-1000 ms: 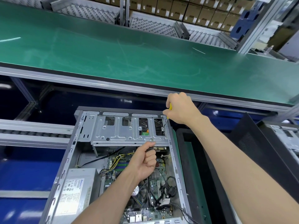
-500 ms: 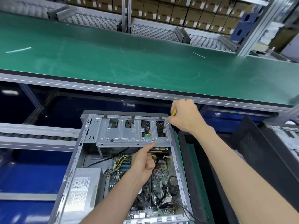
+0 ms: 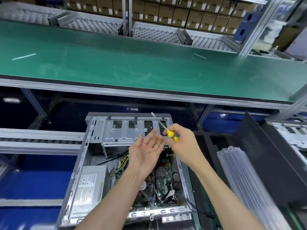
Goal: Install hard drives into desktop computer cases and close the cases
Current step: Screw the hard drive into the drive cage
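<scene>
Yellow-handled screwdriver [image 3: 170, 133] sits pinched in your right hand [image 3: 184, 143], shaft tilted up; your left hand [image 3: 146, 153] lies flat, small silver screws [image 3: 148, 152] on its palm, above the open grey metal computer case [image 3: 98, 163].

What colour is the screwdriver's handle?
Yellow: the screwdriver handle shows clearly in the head view, held in the right hand.

Factory assembly line for PCs. Long green conveyor belt [image 3: 132, 63] in an aluminium extrusion frame [image 3: 255, 25], roller-ball transfer tables [image 3: 93, 25] behind it, stacked brown cartons [image 3: 166, 12] with white labels along the back. Opened desktop case [image 3: 93, 163] at the workstation, PSU [image 3: 89, 185] and motherboard [image 3: 162, 178] exposed; second case [image 3: 292, 135] to the right, stack of clear plastic sleeves [image 3: 240, 171] beside it.
</scene>
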Tool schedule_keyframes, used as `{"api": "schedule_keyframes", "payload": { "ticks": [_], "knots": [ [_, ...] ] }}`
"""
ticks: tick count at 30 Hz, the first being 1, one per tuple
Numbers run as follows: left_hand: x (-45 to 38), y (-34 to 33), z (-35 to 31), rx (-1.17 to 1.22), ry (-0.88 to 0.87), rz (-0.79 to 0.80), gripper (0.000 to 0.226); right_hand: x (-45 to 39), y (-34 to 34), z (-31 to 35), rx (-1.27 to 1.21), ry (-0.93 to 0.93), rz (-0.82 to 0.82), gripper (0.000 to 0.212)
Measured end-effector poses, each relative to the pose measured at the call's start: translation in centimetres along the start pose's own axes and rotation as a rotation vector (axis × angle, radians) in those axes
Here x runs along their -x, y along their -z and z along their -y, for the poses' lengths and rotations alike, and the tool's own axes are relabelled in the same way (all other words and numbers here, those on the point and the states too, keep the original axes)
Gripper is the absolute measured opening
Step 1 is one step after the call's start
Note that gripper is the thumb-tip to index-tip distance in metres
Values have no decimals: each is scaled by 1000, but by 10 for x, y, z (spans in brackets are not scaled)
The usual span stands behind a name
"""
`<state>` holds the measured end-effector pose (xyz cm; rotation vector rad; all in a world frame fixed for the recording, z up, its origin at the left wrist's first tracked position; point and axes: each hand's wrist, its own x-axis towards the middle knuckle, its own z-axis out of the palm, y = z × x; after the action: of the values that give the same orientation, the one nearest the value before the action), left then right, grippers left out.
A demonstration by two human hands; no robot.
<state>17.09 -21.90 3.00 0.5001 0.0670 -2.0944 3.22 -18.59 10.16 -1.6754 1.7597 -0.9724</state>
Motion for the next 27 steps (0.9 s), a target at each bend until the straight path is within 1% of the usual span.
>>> {"api": "schedule_keyframes", "payload": {
  "ticks": [2,3,6,7,8,11,14,16,19,22,25,27],
  "knots": [
    [-1,-3,2,-20,15,66,62,7,-5,2,70,87,-25,8],
    [-1,-4,2,-13,27,95,64,9,-9,2,99,113,-14,10],
    [-1,-10,8,-12,51,164,70,13,-20,1,219,121,29,28],
    [-1,-11,9,-20,52,168,72,14,-21,-1,265,113,40,29],
    [0,-12,10,-26,51,164,71,14,-22,-2,300,106,49,27],
    [0,-18,7,-44,36,112,65,13,-21,-4,368,125,82,7],
    [0,-22,6,-83,36,69,61,12,-22,-4,432,164,99,10],
    [0,-24,8,-102,35,42,56,11,-23,-1,437,150,97,11],
    [1,-22,7,-177,-6,29,42,7,-21,2,305,78,50,9],
    [5,-18,7,-320,-78,35,28,1,-14,5,-8,-19,13,14],
    [5,-16,11,-402,-146,76,32,-2,-10,10,-277,-93,25,23],
    [6,-16,11,-396,-169,92,28,-3,-10,12,-371,-119,38,24]
  ]
}}
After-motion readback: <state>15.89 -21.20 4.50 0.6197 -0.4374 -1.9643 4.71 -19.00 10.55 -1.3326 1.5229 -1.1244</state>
